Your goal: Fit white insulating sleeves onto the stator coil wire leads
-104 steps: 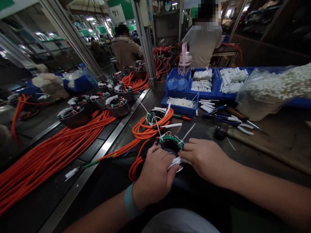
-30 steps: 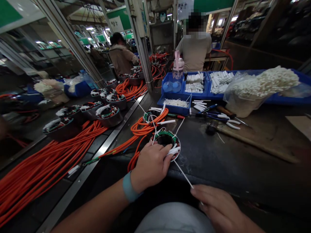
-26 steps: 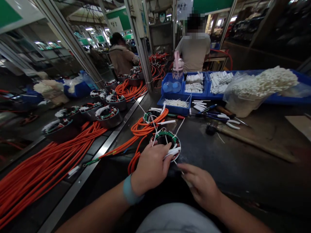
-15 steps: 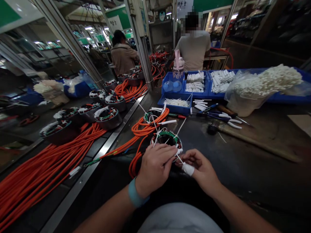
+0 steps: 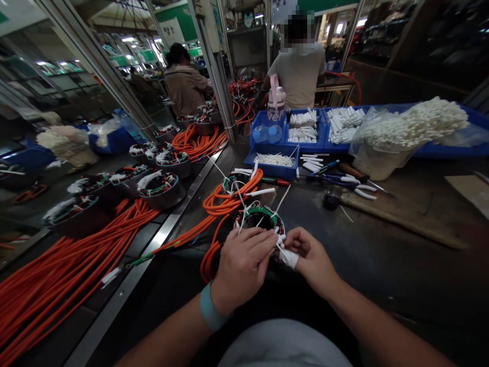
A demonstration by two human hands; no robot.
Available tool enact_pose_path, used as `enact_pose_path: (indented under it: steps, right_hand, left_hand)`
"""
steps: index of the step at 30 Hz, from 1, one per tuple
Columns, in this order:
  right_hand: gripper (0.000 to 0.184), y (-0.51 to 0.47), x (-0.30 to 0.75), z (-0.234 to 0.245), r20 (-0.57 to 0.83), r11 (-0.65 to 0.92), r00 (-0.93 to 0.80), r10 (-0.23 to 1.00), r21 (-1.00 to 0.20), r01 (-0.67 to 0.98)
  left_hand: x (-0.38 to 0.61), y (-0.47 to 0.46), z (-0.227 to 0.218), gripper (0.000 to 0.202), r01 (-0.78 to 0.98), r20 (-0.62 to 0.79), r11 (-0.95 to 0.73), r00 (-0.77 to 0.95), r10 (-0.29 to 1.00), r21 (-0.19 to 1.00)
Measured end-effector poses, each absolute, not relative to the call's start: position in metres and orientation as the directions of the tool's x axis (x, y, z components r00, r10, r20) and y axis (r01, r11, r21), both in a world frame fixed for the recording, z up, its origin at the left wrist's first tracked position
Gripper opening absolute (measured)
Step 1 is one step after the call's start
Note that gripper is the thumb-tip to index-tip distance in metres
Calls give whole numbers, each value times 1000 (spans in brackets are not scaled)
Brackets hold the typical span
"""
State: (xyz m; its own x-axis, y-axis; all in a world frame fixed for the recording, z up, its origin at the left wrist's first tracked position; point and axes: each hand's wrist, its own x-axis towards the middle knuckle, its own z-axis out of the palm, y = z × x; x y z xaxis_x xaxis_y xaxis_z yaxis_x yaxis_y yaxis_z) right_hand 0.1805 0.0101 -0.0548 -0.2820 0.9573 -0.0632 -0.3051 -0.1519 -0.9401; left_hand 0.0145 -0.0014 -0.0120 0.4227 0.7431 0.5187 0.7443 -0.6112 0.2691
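A motor stator [image 5: 263,210] with a green inner ring and coloured wires stands on the dark bench before me, white cable ties sticking up from its rim. My left hand [image 5: 244,262] lies over its near side, fingers together and pressed on the rim beside a short white sleeve [image 5: 281,238]. At the near right rim, my right hand [image 5: 311,262], its thumb wrapped in white tape, pinches a thin white cable tie [image 5: 278,247]. The fingertips partly hide the tie. Orange cable [image 5: 212,255] loops out beside the stator on the left.
Behind the stator are a second wound ring [image 5: 234,183] and a small blue tray [image 5: 277,155] of cable ties. A hammer [image 5: 397,219] and pliers [image 5: 344,179] lie to the right. Several stators [image 5: 160,191] with orange cables [image 5: 95,244] stand left. Two people sit farther back.
My right hand has moved slightly left and up, closer to the rim and my left hand. The left hand stays on the stator. The whole view has shifted a little.
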Motion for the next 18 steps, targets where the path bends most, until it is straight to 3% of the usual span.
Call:
enact_pose_path:
  steps: [7, 14, 16, 18]
  right_hand:
    - [28, -11, 191, -64, 75, -23, -290, 954, -947, -320]
    - [33, 12, 179, -54, -67, -113, -266, 962, -980, -164]
    - [27, 17, 181, -50, 33, 32, -260, 965, -999, -9]
    - [14, 19, 186, -43, 301, 382, -290, 908, -879, 285]
  left_hand:
    - [14, -1, -12, 28, 748, 520, -622, 445, 729, 232]
    - [13, -1, -13, 29, 731, 519, -632, 448, 728, 256]
    - [14, -1, -14, 30, 731, 520, -628, 439, 733, 269]
    - [14, -2, -14, 31, 730, 523, -622, 427, 738, 282]
